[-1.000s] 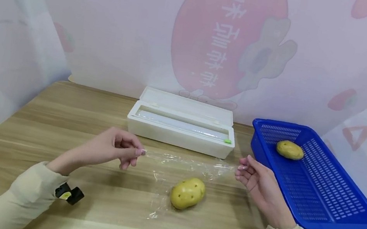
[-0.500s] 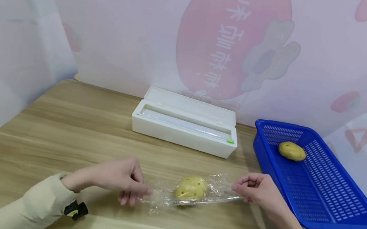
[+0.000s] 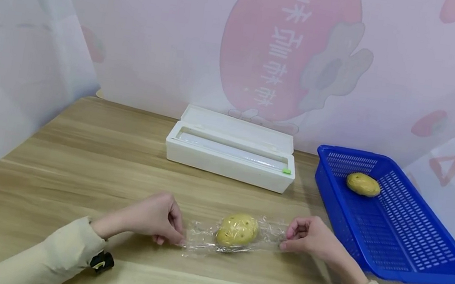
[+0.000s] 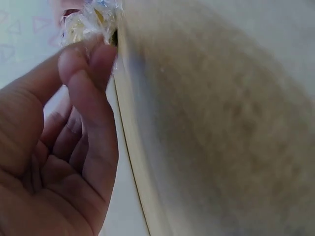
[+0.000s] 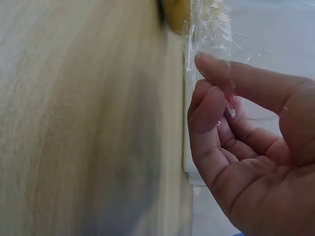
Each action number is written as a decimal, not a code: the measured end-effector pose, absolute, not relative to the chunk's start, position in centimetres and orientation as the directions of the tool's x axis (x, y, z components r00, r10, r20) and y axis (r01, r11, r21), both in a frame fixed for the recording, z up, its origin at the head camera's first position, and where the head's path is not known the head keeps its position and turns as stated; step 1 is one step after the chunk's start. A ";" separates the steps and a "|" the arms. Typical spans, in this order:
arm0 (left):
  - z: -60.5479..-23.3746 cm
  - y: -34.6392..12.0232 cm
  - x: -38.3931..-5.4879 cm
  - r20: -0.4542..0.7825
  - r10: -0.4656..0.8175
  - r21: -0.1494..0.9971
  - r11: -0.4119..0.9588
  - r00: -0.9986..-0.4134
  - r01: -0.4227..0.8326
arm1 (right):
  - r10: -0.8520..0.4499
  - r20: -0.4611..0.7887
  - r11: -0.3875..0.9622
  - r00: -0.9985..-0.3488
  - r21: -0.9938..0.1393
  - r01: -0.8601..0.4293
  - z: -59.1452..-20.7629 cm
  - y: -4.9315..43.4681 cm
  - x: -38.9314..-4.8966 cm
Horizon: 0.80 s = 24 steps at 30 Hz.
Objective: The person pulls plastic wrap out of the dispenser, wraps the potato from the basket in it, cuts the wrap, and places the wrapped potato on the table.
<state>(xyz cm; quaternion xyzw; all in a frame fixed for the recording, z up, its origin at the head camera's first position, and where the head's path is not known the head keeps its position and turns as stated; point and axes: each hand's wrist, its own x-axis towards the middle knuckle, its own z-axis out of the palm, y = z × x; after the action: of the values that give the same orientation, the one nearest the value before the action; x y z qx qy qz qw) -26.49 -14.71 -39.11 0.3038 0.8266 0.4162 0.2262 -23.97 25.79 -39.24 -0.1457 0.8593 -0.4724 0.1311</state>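
Since the frame one second back, the left hand (image 3: 159, 222) and right hand (image 3: 307, 238) have come down toward the desk's near side, bringing the clear film (image 3: 202, 240) over the wrapped potato (image 3: 237, 230); earlier its edge was held beyond it.

From my station, largest first. Desk (image 3: 97, 167): wood-grained. Blue basket (image 3: 426, 278): along the desk's right edge, reaching toward the far right corner. White box (image 3: 228, 169): near the middle of the far edge, lid up, a film roll (image 3: 230, 151) inside. Left hand: thumb and forefinger pinch one end of the film. Right hand: fingers curled at the other end, thumb slightly apart from the fingertips; I cannot tell whether the film is gripped. Film: creased, shiny, bunched on both sides of the potato.

Wrapped potato: on the desk between both hands, nearer than the box. Oval, yellow, a few dark pits, glossy highlights and fold lines across its skin. Second potato (image 3: 363, 184): duller yellow, in the basket's far end. Green tab (image 3: 286, 171): box's right end.
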 end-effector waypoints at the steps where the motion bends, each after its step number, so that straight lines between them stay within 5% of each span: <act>1: -39.2 -14.7 -26.6 -0.119 0.684 0.820 0.476 -0.719 0.317 | -0.376 -0.087 0.521 -0.923 -0.843 -0.133 -39.3 25.6 -24.2; 24: -38.6 -15.8 -29.8 -0.049 0.599 0.764 0.538 -0.799 0.356 | -0.296 -0.133 0.574 -0.946 -0.816 -0.064 -40.2 23.2 -26.2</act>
<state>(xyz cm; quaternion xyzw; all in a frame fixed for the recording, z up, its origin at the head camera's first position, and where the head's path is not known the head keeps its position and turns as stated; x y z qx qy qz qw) -29.76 -15.81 -38.60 0.2765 0.8631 0.3933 0.1545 -26.20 23.22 -40.21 -0.1026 0.8777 -0.4500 0.1285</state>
